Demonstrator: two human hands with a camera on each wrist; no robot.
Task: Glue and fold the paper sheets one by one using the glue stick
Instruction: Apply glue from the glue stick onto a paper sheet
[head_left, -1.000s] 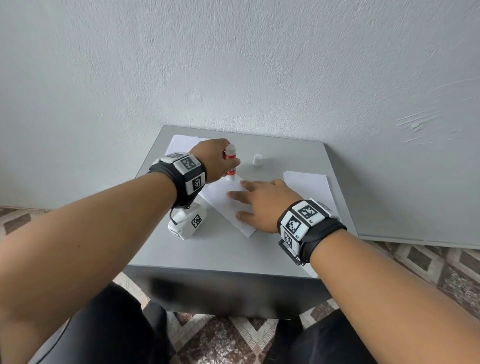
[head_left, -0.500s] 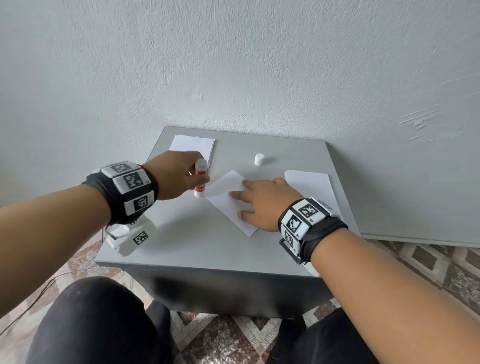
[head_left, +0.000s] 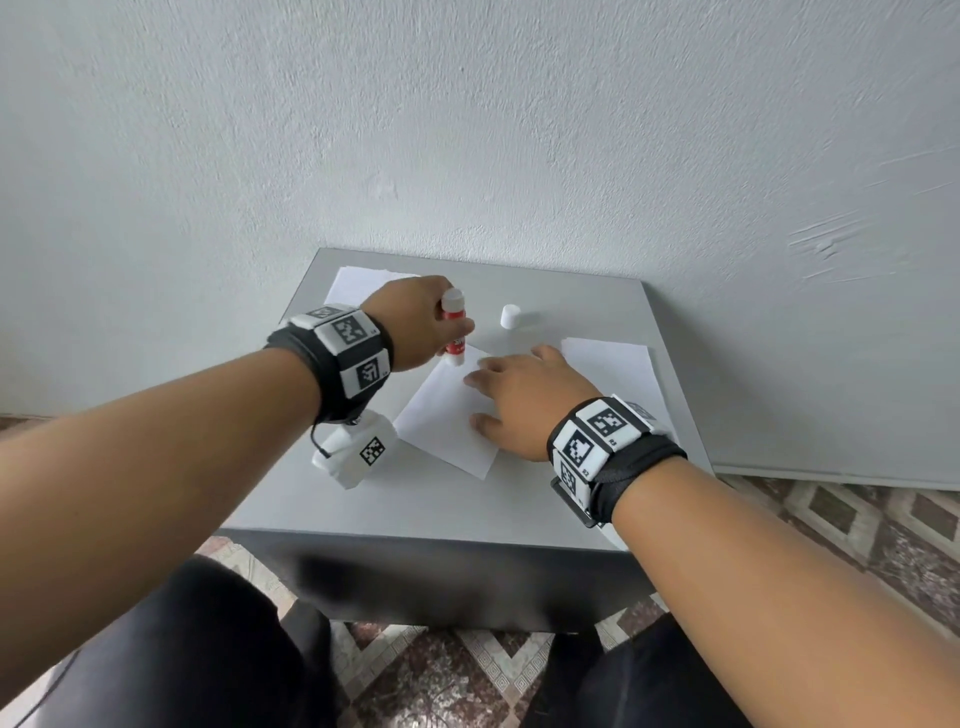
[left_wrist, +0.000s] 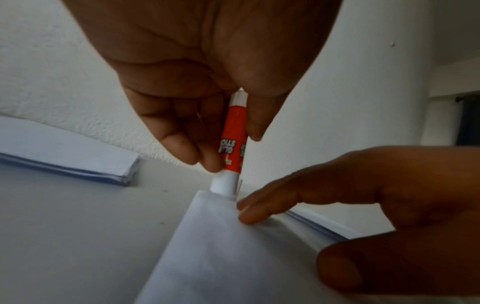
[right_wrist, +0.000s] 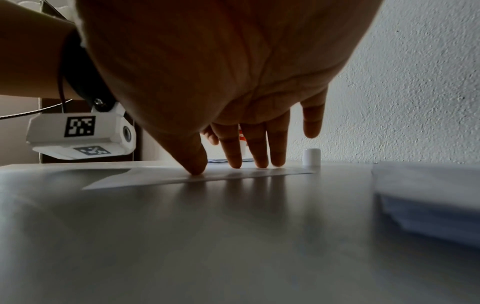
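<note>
My left hand grips a red and white glue stick, held upright with its lower end on the far corner of a white paper sheet. The left wrist view shows the glue stick pinched between thumb and fingers, its white end touching the sheet. My right hand lies flat on the sheet's right side with straight fingers pressing it down on the grey table. The white glue cap stands apart behind the sheet.
A stack of folded paper lies at the table's far left corner, and another paper stack sits at the right edge. A white wall rises directly behind the table. Patterned floor tiles surround it.
My left hand drew the glue stick toward the sheet's left corner, then came back to its far corner. My right hand stayed pressed on the sheet.
</note>
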